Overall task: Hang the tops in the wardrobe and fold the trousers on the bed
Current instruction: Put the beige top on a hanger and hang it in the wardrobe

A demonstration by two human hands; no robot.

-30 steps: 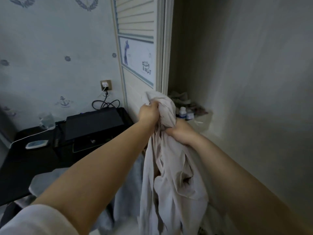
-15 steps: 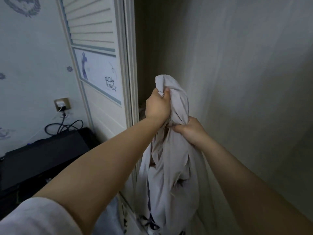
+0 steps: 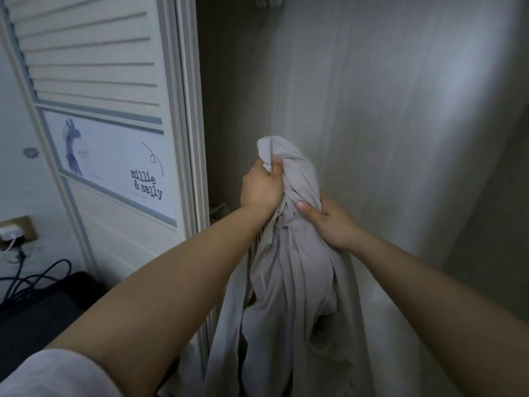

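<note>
I hold a pale beige top [image 3: 289, 253] up in front of me, at the centre of my view. My left hand [image 3: 262, 187] is fisted round a bunched fold near its upper end, fingers curled tight into the cloth. My right hand [image 3: 329, 222], just beside it toward 4 o'clock, grips the gathered fabric lower down, thumb pressed across the front and the other fingers wrapped behind, out of sight. The rest of the top hangs down in long folds toward 6 o'clock, between my forearms; a dark patch shows low on it, but I cannot tell what it is.

Behind the top stands the open wardrobe [image 3: 372, 110], its pale inner wall filling the view from 12 to 3 o'clock. At 10 o'clock is the slatted door [image 3: 94, 61], with a panel reading "millie & sally" [image 3: 114, 164]. At 8 o'clock a wall socket [image 3: 17, 232] holds a plug, and dark cables [image 3: 31, 279] loop down onto a black worktop [image 3: 37, 325]. My white sleeve [image 3: 54, 373] shows at 7 o'clock.
</note>
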